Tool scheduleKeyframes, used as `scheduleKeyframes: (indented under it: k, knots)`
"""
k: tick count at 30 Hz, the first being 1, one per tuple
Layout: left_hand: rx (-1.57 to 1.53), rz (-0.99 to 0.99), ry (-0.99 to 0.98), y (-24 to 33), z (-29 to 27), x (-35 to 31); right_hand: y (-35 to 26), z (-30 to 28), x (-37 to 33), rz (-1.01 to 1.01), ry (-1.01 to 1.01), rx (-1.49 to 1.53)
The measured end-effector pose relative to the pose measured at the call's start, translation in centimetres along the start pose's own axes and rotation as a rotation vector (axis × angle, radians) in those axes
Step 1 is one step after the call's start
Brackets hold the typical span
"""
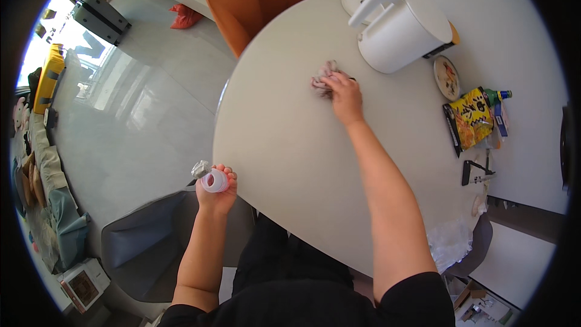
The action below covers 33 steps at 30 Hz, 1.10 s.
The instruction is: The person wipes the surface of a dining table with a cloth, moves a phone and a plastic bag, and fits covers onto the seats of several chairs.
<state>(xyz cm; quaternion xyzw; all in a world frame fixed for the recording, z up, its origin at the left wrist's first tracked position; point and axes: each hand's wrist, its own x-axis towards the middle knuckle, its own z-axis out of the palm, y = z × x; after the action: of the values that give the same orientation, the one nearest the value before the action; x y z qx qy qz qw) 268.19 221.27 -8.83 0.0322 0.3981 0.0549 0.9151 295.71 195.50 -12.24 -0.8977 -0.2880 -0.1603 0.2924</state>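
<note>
Two hands in view. The right hand (345,94), at upper centre of the frame, presses down on a crumpled pinkish-grey cloth (322,77) lying on the smooth, pale, round table (290,145). The left hand (216,191), at lower left of centre off the table edge, is closed around a small translucent spray bottle (212,179); its contents cannot be told. A white, glossy plastic kettle (399,33) stands near the cloth, a yellow crinkled snack bag (475,116) at right
</note>
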Motion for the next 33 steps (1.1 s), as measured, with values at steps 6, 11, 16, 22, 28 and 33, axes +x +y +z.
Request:
scheduleKeyframes:
  k: [6, 11, 16, 22, 28, 33]
  knots:
    - [0.046, -0.094, 0.059, -4.2, -0.4, -1.0, -7.3, -1.7, -10.3, -0.317, -0.197, 0.355]
    - [0.135, -0.221, 0.127, -7.0, -0.3, -1.6, -7.8, -10.6, -16.5, -0.316, -0.441, 0.421]
    - [0.240, -0.314, 0.057, -9.3, 0.6, -1.6, 4.4, -18.1, -10.6, 0.095, 0.068, 0.188]
    - [0.273, -0.421, 0.051, -13.6, 1.2, 0.5, 12.7, -12.8, -16.3, 0.474, 0.133, -0.159]
    - [0.382, -0.545, 0.063, -15.7, 1.3, 1.0, -2.9, -12.2, -21.9, 0.098, -0.030, 0.081]
    - [0.471, -0.587, 0.049, -16.5, 2.1, 1.4, 3.8, -20.4, -24.1, 0.429, 0.394, 0.162]
